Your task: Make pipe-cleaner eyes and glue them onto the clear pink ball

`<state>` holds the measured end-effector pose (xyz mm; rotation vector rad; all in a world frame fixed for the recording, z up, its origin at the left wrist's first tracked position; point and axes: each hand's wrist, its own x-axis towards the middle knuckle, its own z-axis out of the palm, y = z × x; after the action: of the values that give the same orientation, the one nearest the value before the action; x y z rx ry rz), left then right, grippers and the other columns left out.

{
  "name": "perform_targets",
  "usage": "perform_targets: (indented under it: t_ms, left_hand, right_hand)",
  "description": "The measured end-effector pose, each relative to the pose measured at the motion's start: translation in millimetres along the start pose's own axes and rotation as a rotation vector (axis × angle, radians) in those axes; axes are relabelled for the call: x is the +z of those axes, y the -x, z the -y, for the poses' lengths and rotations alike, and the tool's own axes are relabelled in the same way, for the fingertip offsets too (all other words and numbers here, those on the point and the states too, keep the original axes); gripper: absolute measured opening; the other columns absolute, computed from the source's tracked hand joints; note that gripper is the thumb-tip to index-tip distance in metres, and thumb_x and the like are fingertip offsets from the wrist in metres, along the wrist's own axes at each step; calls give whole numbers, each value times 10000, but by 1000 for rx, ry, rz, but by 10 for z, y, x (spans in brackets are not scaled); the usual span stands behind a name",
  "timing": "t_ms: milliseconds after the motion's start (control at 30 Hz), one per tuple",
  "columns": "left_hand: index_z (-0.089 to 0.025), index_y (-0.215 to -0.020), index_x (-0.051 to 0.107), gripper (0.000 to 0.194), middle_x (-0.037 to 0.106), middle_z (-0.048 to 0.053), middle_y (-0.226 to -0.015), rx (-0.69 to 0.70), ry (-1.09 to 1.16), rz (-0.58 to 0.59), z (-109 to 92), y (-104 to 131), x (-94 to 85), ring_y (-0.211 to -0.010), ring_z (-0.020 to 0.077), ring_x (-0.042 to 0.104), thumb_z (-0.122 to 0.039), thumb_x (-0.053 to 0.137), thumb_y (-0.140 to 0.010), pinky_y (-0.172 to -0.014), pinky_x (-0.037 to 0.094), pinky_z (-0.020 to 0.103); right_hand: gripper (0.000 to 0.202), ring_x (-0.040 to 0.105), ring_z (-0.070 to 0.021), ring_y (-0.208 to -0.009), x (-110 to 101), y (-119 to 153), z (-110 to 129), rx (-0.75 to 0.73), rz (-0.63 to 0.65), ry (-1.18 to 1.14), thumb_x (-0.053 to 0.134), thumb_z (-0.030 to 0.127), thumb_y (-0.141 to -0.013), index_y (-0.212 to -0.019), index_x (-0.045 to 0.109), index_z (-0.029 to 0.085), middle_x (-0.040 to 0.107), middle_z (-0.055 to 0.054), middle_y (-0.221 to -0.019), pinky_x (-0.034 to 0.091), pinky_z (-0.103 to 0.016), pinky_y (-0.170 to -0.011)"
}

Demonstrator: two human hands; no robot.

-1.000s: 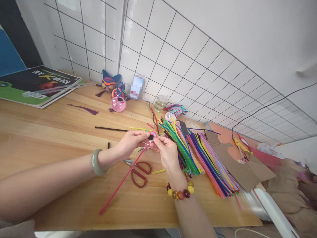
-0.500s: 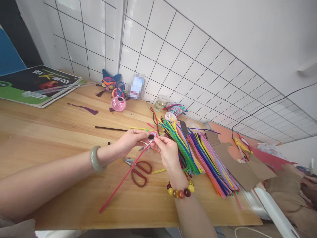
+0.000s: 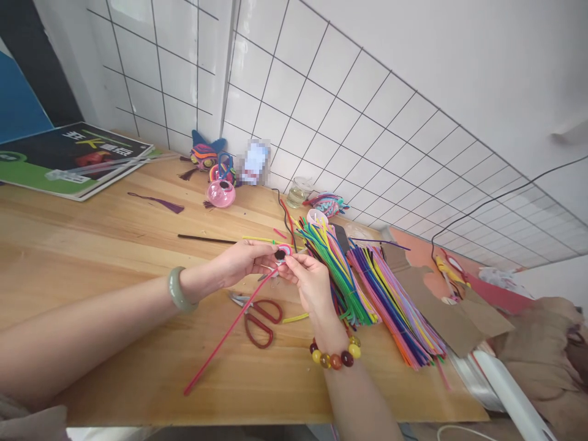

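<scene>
Above the middle of the table, my left hand pinches a small coiled piece with a black centre and white and pink rings. My right hand is closed at the piece's right side, where a long red-pink pipe cleaner meets it. The pipe cleaner's free end slants down toward the table's front left. Fingers partly hide the coil and the point where the two join. Below my hands lie scissors with red handles, and a short yellow pipe cleaner is close by.
Bundles of coloured pipe cleaners lie to the right, beside cut cardboard. Along the wall stand a decorated figure, a pink bowl, a blurred phone and a glass. A purple tassel and a magazine are left.
Both hands keep hold of the coil in almost the same place, with small finger shifts. The person at the far right has moved a little.
</scene>
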<state>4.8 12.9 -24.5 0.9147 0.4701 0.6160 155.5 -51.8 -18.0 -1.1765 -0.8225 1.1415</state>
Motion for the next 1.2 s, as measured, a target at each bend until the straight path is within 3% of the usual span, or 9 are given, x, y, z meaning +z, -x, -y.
perform_targets:
  t_ms: [333, 467, 633, 900, 1200]
  left_hand:
    - [-107, -885, 699, 216, 712, 90, -824, 23, -20, -1, -22, 2, 6, -728, 134, 640, -266, 616, -765, -766, 479, 258]
    - [-110, -829, 711, 201, 712, 84, -758, 39, -123, -78, -80, 34, 54, -696, 130, 642, -275, 623, -757, -614, 474, 193]
    - [-104, -889, 702, 256, 709, 127, -885, 41, -198, -97, -154, 93, 133, -808, 186, 664, -311, 624, -758, -484, 439, 156]
    - [-95, -974, 664, 325, 710, 142, -905, 0, -87, -56, -158, 117, 164, -837, 222, 675, -337, 644, -758, -761, 539, 314]
    - [-105, -908, 676, 235, 719, 115, -873, 45, -60, -16, -174, 123, 174, -795, 201, 685, -298, 632, -780, -807, 535, 323]
  right_hand:
    - [189, 648, -113, -554, 16, 10, 13, 4, -6, 0, 762, 263, -622, -732, 671, 140, 689, -6, -628, 542, -230, -582]
    - [172, 650, -110, -556, 27, 32, 38, -1, -4, -17, 759, 247, -627, -728, 669, 141, 692, -5, -624, 540, -221, -587]
    - [161, 649, -102, -558, 50, 59, 70, -28, -6, -34, 763, 238, -625, -722, 671, 148, 688, 5, -621, 534, -204, -580]
    - [155, 641, -97, -555, 63, 77, 97, -38, -7, -65, 769, 225, -612, -710, 673, 153, 687, 7, -617, 540, -213, -594]
    - [162, 567, -86, -477, 46, 88, 115, -94, -40, 96, 740, 272, -638, -719, 675, 147, 646, 5, -554, 460, -186, -451]
